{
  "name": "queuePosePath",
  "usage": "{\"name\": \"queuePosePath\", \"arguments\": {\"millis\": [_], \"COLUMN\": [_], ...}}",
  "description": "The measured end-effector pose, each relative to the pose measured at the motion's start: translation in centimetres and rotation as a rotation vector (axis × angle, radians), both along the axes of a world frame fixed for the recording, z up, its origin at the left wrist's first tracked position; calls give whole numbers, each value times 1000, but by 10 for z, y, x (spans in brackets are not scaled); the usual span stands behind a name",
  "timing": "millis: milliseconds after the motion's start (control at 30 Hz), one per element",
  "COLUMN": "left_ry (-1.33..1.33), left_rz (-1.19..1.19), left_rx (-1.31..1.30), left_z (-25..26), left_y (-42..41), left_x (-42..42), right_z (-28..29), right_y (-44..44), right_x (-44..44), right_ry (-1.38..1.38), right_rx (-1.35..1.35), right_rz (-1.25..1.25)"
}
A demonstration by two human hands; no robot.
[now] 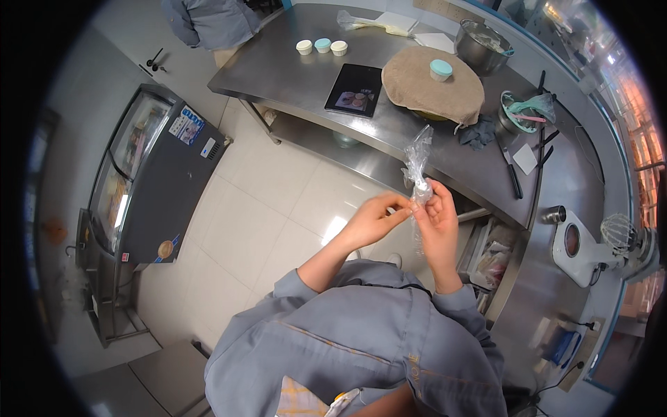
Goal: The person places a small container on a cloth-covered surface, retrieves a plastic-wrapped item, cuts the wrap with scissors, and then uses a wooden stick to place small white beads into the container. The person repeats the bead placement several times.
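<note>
In front of my body, short of the steel table's edge, I hold a clear plastic piping bag (pixel 418 156) upright. My right hand (pixel 439 221) grips its bunched middle, where something small and shiny, perhaps a piping nozzle, shows through the film. My left hand (pixel 378 216) pinches the plastic just below, its fingertips meeting my right thumb. The upper end of the bag is crumpled, and a thin clear strip hangs beneath my hands. Just beyond the bag, a brown cloth cover (pixel 417 83) carries a small cup with a pale blue top (pixel 441 70).
On the steel table (pixel 281 68) are a tablet (pixel 354 89), several small cups, a filled piping bag (pixel 370 23) and a steel mixing bowl (pixel 483 47). A knife (pixel 513 174) lies on the right, near a stand mixer (pixel 578 250). A display fridge (pixel 156 177) stands left; another person (pixel 211 23) is behind.
</note>
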State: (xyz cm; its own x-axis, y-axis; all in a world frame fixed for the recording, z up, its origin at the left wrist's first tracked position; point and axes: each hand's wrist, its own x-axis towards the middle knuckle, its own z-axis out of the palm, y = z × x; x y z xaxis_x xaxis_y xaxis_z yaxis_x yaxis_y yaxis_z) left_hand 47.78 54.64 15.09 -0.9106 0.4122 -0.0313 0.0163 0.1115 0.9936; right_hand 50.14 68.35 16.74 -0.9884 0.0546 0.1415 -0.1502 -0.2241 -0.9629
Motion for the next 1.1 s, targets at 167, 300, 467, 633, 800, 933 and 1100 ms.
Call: {"name": "queuePosePath", "arguments": {"millis": [167,300,467,633,800,933,1100], "left_ry": [449,634,501,569,585,514,567], "left_rz": [240,121,83,132,-15,-130,-112], "left_rx": [-18,-147,-229,-263,-259,-290,-258], "left_z": [31,21,13,-9,-3,3,2], "left_y": [0,-2,-2,3,5,0,5], "left_x": [7,0,9,24,22,24,25], "right_z": [-7,-15,-36,-36,-42,-41,-53], "right_y": [8,11,19,21,35,28,25], "right_x": [-3,-7,6,12,10,14,12], "right_ry": [8,-72,-154,-129,-168,-296,-198], "right_rx": [192,168,261,493,358,189,267], "right_rz": [19,162,247,233,396,411,368]}}
